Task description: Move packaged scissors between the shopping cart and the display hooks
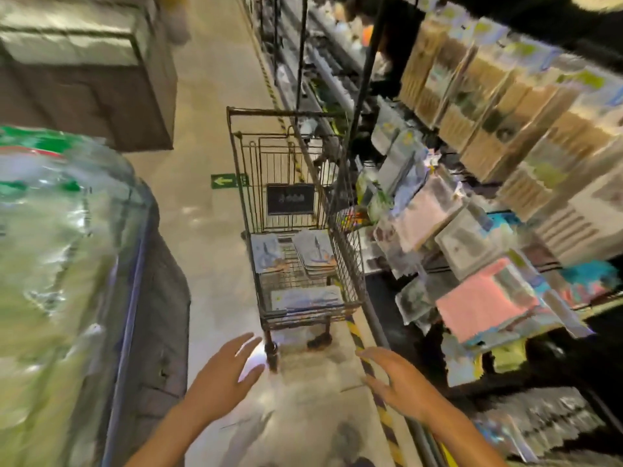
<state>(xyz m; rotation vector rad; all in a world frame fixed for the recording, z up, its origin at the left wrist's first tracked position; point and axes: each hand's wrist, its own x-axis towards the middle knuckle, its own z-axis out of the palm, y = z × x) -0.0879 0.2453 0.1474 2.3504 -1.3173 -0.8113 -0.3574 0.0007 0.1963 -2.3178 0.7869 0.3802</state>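
Observation:
A dark wire shopping cart (349,264) stands in the aisle ahead of me, close to the display on the right. Inside it lie stacks of packaged scissors: one at the left (268,254), one at the right (315,252) and one across the near end (306,298). My left hand (226,375) and my right hand (399,382) hang in front of the cart's near end, both empty with fingers spread. Packaged goods hang on the display hooks (438,210) to the right; the view is blurred and I cannot make out scissors among them.
A pallet of plastic-wrapped goods (57,264) fills the left side. Large boxes (84,69) stand at the far left. A green arrow sign (223,181) is on the floor. Yellow-black tape (381,399) runs along the shelf base.

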